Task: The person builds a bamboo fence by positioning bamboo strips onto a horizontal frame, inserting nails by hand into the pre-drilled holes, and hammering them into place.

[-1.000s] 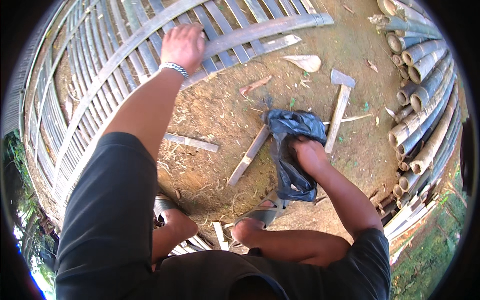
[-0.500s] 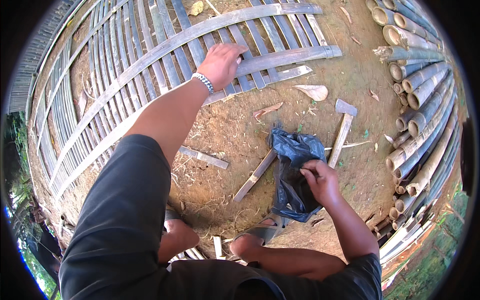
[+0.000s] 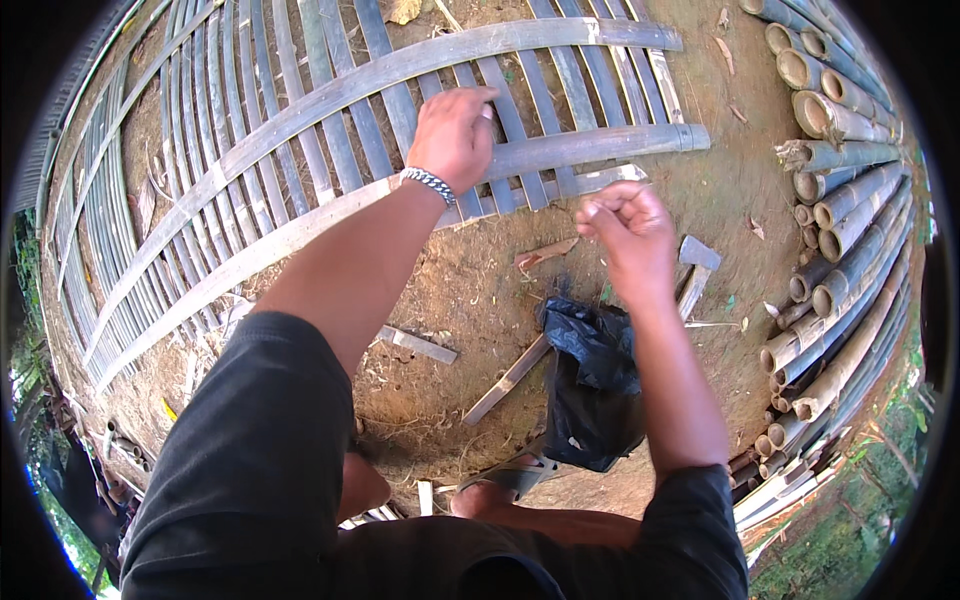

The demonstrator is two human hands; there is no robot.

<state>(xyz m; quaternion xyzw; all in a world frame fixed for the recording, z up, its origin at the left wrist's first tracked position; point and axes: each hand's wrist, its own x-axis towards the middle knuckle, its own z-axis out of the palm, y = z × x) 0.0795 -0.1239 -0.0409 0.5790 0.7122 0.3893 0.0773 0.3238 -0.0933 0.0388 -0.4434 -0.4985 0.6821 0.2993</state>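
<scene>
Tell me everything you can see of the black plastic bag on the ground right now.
The black plastic bag is thin, glossy and crumpled, slumped on bare brown dirt just in front of the person's sandalled foot. Its upper end looks bunched and partly open; its contents are hidden. Small pale flecks dot its lower part. A flat wooden strip lies along its left edge. The right forearm passes above it, and neither hand touches it.

Matt grey bamboo slat panel [image 3: 330, 130], glossy black plastic bag [image 3: 590, 385], rough dirt ground [image 3: 470, 300]
</scene>
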